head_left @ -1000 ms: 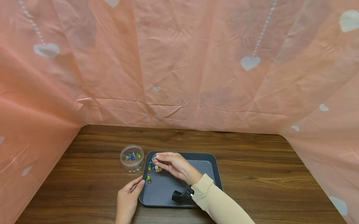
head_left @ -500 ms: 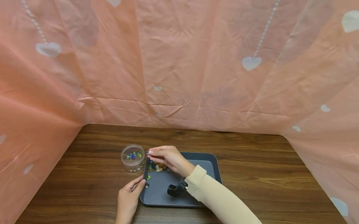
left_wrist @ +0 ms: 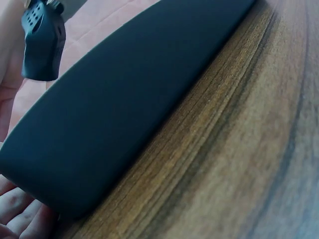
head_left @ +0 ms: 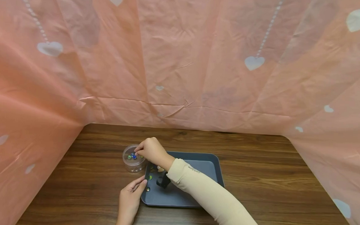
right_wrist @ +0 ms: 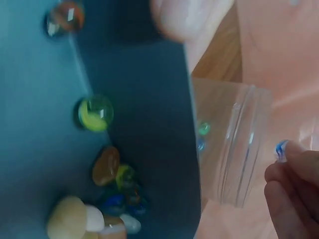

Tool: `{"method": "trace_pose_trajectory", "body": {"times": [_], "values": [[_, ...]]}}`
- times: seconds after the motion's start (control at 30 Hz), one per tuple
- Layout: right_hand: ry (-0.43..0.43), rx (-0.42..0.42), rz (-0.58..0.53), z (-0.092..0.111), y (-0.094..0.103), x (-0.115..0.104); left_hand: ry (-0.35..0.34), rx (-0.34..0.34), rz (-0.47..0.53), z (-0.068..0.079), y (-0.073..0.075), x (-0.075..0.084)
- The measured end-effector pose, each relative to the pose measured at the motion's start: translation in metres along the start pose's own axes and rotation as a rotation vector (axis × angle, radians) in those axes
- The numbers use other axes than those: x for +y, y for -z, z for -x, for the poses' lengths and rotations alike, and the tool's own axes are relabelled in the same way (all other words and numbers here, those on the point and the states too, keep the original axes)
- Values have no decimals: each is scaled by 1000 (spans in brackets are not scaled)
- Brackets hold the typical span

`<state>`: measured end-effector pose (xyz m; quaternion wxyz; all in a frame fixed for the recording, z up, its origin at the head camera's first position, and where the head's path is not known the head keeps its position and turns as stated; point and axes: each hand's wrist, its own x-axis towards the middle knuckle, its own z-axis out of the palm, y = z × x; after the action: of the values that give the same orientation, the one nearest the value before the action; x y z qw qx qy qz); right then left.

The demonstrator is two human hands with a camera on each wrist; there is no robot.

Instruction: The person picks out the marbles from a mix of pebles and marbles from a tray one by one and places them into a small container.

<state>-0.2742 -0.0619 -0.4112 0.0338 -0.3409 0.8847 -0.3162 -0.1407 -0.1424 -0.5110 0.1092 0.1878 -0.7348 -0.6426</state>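
Observation:
In the right wrist view my right hand (right_wrist: 294,184) pinches a clear marble with blue swirls (right_wrist: 281,149) between thumb and fingers. That hand is over the mouth of a clear round plastic jar (head_left: 133,168), which contains several marbles. My left hand (head_left: 129,199) grips the left side of a dark grey tray (head_left: 185,195), its thumb on the rim. Inside the tray, a yellow-green marble (right_wrist: 94,113) and an orange-and-clear marble (right_wrist: 67,17) lie along the left wall. Farther along, several marbles cluster with a brown pebble (right_wrist: 106,167) and a cream pebble (right_wrist: 67,219); my right arm partly hides them in the head view.
Tray and jar stand side by side on a brown wooden table (head_left: 270,183). A pink curtain with white hearts (head_left: 175,75) encloses the back and sides. A black wrist camera (head_left: 162,180) hangs beneath my right wrist, over the tray.
My right hand has moved left from above the tray, carrying the marble over the jar. The orange marble has rolled toward the front along the tray's left wall. My left hand stays in place.

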Motion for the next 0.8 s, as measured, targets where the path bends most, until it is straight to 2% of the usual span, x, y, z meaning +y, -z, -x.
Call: {"method": "trace_pose_trajectory", "body": {"times": [0.1, 0.17, 0.43, 0.6, 0.8], "values": [[24, -20, 118, -3, -1, -4, -6, 3, 0, 0, -1, 0], [26, -36, 151, -5, -3, -5, -9, 4, -1, 0, -1, 0], [41, -65, 178, -6, -7, -8, 11, 0, -12, 0, 2, 1], [39, -58, 124, -4, -6, -8, 11, 4, -10, 0, 2, 0], [-16, -59, -86, 10, 3, 3, 2, 8, -15, 0, 0, -1]]}}
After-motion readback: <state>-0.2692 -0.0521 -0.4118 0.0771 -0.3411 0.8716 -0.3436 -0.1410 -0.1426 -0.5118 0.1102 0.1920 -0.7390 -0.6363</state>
